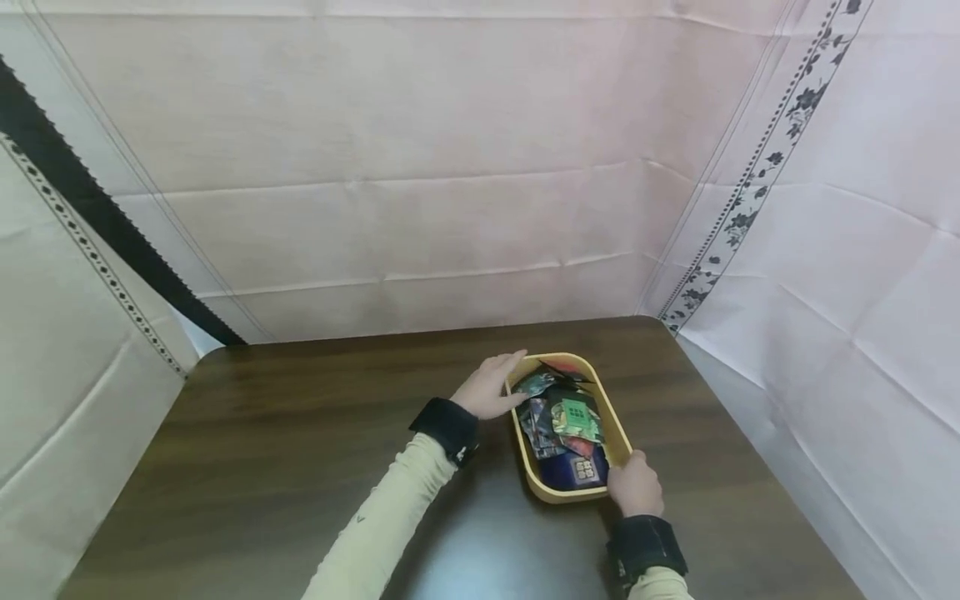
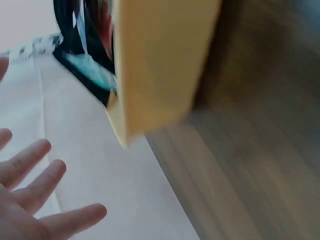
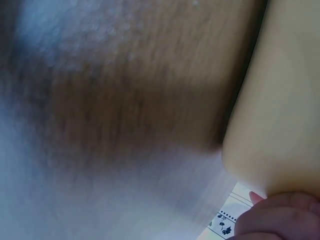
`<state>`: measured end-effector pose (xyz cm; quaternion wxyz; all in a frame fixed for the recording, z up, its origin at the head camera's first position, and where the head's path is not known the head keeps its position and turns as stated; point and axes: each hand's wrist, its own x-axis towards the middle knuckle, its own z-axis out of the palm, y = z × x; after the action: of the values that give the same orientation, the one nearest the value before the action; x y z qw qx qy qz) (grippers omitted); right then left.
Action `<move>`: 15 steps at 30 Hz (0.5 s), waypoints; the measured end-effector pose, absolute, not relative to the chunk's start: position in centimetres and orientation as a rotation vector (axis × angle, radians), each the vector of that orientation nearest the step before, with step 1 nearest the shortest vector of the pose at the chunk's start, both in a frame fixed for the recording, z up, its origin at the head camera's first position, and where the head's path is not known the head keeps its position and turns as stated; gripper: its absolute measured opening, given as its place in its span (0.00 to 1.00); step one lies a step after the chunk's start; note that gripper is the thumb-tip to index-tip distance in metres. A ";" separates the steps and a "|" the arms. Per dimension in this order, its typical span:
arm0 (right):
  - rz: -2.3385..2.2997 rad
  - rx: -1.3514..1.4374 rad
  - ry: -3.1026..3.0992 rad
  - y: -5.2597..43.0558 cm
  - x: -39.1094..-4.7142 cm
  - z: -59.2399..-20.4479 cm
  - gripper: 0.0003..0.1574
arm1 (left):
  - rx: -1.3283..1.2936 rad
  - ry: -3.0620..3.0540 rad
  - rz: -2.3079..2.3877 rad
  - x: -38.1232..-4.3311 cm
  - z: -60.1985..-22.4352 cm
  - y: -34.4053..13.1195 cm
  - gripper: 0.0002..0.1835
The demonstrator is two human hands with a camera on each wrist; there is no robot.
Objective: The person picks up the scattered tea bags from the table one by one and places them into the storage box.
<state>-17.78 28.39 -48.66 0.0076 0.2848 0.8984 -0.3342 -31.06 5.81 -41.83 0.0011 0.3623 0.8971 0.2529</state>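
Note:
A yellow, rounded-corner bin (image 1: pixel 558 497) is at the right part of the brown table, its long side running away from me. Inside lie several flat, shiny packets, among them a green one (image 1: pixel 576 417) and a dark blue one (image 1: pixel 561 472) near the front. My right hand (image 1: pixel 636 486) grips the bin's near right corner, fingers curled at the wall (image 3: pixel 285 100) in the right wrist view. At the far left rim, my left hand (image 1: pixel 491 387) has its fingers extended. The left wrist view shows those fingers (image 2: pixel 42 187) spread beside the bin's wall (image 2: pixel 160 65).
The dark wooden table (image 1: pixel 300 450) stretches left of the bin. White creased cloth (image 1: pixel 412 167) hangs behind it and along both sides, with a floral strip (image 1: pixel 757 183) at the right corner. A dark band (image 1: pixel 97 208) slants down at the left.

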 end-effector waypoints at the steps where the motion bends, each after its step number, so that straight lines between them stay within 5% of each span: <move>1: -1.045 0.878 2.811 28.5 -17.9 -48.7 0.28 | 1.088 2.860 0.812 -30.9 -42.2 5.0 0.38; 9: -1.023 0.855 2.809 31.1 -18.3 -48.7 0.29 | 0.601 3.166 0.633 -28.4 -47.0 -0.4 0.44; 15: -0.930 0.923 2.913 34.1 -16.9 -48.5 0.44 | 0.562 3.191 0.664 -26.0 -49.9 -1.7 0.41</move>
<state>-16.95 34.11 -48.47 -0.0260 0.2889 0.9117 -0.2910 -25.96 -1.66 -49.89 -0.0826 0.1694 0.9615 0.2000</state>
